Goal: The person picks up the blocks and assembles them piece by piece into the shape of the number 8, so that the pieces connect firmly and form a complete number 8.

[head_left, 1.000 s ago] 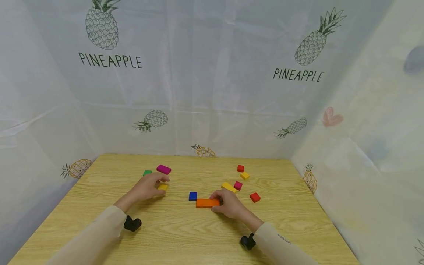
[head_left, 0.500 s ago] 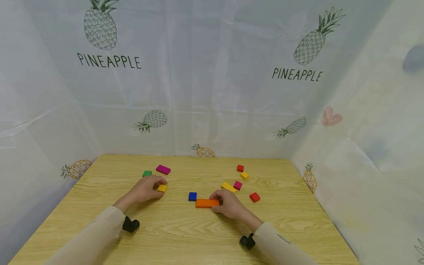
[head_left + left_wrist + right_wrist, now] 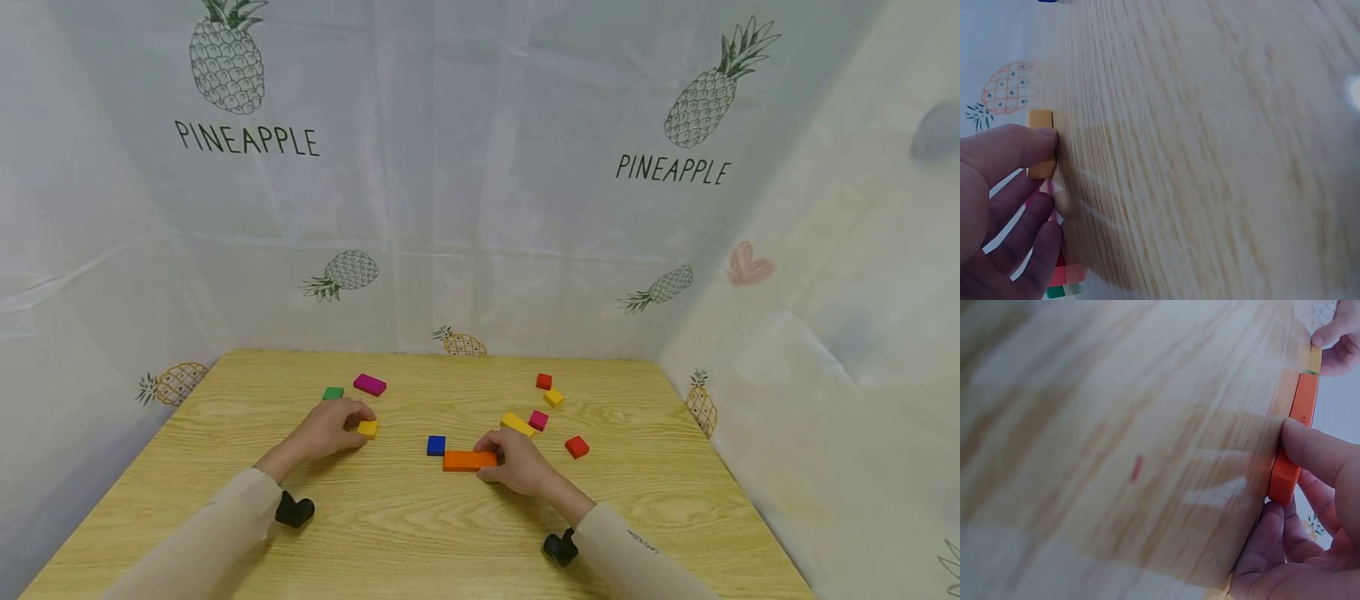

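Note:
My left hand (image 3: 327,428) pinches a small yellow block (image 3: 367,429) between thumb and fingers, left of the middle of the table. In the left wrist view the thumb lies across the side of this yellow block (image 3: 1040,119), low at the wood. An orange rectangular block (image 3: 461,461) lies flat in the centre, and my right hand (image 3: 519,463) grips its right end. The right wrist view has the thumb on the near side of the orange block (image 3: 1305,397). A blue square block (image 3: 437,446) sits just behind the orange block's left end.
Behind my left hand lie a green block (image 3: 333,392) and a purple block (image 3: 371,384). Right of centre are a long yellow block (image 3: 517,423), a pink block (image 3: 538,420), a small yellow block (image 3: 553,397) and red blocks (image 3: 577,447). Patterned cloth walls (image 3: 480,183) surround the wooden table (image 3: 420,542).
My left hand has closed its fingers on the small yellow block and drawn it very slightly nearer. The right hand stays on the orange block.

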A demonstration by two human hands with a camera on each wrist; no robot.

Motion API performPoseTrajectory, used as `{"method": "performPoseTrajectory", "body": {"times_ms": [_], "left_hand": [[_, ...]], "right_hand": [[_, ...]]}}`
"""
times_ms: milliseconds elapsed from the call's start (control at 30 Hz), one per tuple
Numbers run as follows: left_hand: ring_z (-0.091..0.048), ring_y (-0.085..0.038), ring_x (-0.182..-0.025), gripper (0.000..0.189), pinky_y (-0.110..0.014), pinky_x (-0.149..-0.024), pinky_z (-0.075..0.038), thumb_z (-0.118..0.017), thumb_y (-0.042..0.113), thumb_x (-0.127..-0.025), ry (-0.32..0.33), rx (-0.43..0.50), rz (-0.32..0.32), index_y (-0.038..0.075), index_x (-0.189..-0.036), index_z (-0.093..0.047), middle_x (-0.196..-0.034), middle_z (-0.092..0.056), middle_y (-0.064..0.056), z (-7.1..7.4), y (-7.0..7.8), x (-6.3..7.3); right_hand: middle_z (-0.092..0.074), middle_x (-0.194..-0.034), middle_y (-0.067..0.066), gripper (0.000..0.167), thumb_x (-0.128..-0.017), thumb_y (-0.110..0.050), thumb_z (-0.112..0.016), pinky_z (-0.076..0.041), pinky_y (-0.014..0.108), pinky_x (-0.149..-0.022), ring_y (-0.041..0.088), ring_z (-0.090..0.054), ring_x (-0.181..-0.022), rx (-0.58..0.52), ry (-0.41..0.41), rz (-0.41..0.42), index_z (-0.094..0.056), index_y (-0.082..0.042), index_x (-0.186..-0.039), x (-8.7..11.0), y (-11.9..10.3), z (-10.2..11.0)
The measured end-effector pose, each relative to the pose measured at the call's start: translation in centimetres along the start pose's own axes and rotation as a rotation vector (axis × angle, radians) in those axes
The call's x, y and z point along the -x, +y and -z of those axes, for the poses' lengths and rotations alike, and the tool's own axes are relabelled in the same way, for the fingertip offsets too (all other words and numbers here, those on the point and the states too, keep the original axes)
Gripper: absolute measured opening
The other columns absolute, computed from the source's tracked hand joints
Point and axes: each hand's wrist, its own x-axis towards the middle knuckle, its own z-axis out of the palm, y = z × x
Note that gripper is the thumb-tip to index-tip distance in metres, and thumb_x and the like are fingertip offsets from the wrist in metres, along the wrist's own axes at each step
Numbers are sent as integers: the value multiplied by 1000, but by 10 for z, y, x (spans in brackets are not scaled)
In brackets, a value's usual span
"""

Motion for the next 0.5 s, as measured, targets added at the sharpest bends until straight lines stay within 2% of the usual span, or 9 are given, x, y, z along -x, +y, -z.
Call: {"method": "performPoseTrajectory", "body": {"times_ms": [200, 300, 500], "left_hand": [[-64, -17, -96, 29, -39, -86, -56, -86, 13, -89, -11, 44, 29, 10, -117, -78, -109, -72, 0, -2, 6, 2], [-66, -18, -97, 29, -38, -86, -57, -86, 15, -89, -17, 58, 3, 10, -117, -77, -111, -73, 0, -4, 12, 6], [-65, -16, -97, 30, -34, -86, -57, -86, 16, -89, -29, 94, -7, 10, -117, -77, -112, -74, 1, -11, 28, 11]], "right_hand": [[-69, -103, 0, 22, -91, -9, -84, -51, 29, -82, 16, -56, -90, -10, -1, 6, -75, -7, -111, 1, -1, 1], [-69, -103, 1, 22, -91, -9, -84, -51, 30, -82, 18, -57, -91, -13, -2, 5, -74, -6, -111, 1, -3, 1], [-69, -103, 2, 23, -91, -9, -84, -51, 29, -82, 17, -57, -91, -3, -7, 5, -74, -7, -112, 1, -2, 2]]}}
